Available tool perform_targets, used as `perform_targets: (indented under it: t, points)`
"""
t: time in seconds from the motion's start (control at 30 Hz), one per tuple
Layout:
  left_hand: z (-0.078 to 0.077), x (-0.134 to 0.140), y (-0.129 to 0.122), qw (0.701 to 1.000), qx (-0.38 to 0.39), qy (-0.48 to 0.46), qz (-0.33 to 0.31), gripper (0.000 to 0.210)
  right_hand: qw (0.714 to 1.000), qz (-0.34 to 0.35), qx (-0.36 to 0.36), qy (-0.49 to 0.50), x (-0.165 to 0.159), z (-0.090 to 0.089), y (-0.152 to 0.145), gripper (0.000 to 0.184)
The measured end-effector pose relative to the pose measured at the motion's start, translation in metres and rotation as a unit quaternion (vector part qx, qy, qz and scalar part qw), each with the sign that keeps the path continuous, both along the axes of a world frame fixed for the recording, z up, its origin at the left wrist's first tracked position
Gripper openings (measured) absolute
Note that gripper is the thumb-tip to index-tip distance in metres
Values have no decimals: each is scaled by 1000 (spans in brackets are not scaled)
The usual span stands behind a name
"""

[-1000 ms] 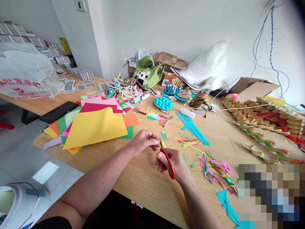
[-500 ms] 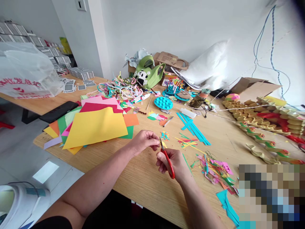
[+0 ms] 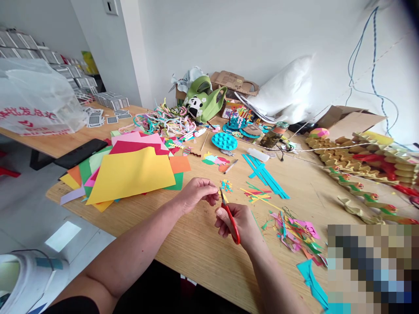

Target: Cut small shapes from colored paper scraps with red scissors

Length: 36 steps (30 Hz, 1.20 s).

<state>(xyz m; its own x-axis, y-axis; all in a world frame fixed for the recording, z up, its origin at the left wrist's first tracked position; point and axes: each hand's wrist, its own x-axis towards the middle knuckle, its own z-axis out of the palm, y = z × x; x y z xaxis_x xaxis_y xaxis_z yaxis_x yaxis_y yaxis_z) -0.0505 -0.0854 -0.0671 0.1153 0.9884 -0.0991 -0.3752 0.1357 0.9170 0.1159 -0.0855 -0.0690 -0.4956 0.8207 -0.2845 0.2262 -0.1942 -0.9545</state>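
Observation:
My right hand (image 3: 236, 222) is wrapped round a pair of scissors (image 3: 233, 224) with red handles, their blades pointing away from me. Left of the blades, my left hand (image 3: 200, 192) is closed in a pinch on a tiny piece of yellow paper (image 3: 219, 192), mostly hidden by the fingertips. Just beyond the blade tips lies a small heap of blue, yellow and orange paper bits (image 3: 226, 185). Thin coloured paper strips (image 3: 258, 195) are spread to the right of it. More yellow paper shows beside the blades; what supports it is hidden.
A stack of coloured paper sheets (image 3: 134, 174) covers the table's left side. Tangled paper scraps (image 3: 294, 231) lie at the right, with long blue strips (image 3: 266, 176) farther back. Pipe cleaners (image 3: 163, 122), a green panda bag (image 3: 204, 102) and egg cartons (image 3: 356, 161) stand behind.
My left fingers have shifted slightly left, away from the scissor blades. The scissors and my right hand have barely moved.

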Motion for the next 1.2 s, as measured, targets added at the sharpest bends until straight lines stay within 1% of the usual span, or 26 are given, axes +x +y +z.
perform_targets:
  t: [0.13, 0.27, 0.37, 0.5, 0.63, 0.87, 1.2]
  points:
    - [-1, 0, 0, 1000, 7, 18, -5, 20, 1000, -3, 1, -4, 0, -2, 1, 51]
    - [-3, 1, 0, 998, 21, 50, 11, 18, 1000, -6, 4, -19, -1, -4, 1, 52]
    - [-4, 1, 0, 998, 25, 58, 16, 16, 1000, -1, 9, -6, -1, -4, 2, 52]
    - [-4, 2, 0, 998, 29, 55, 16, 15, 1000, 4, 24, 18, -1, -5, 2, 52]
    - [-5, 2, 0, 998, 29, 45, 15, 16, 999, -1, 31, 14, -1, -6, 2, 53]
    - [-6, 2, 1, 998, 33, 45, 13, 17, 1000, -9, 27, 8, -1, -7, 2, 54]
    - [-7, 2, 1, 998, 30, 46, 12, 18, 1000, -16, 18, -2, -2, -5, 1, 55]
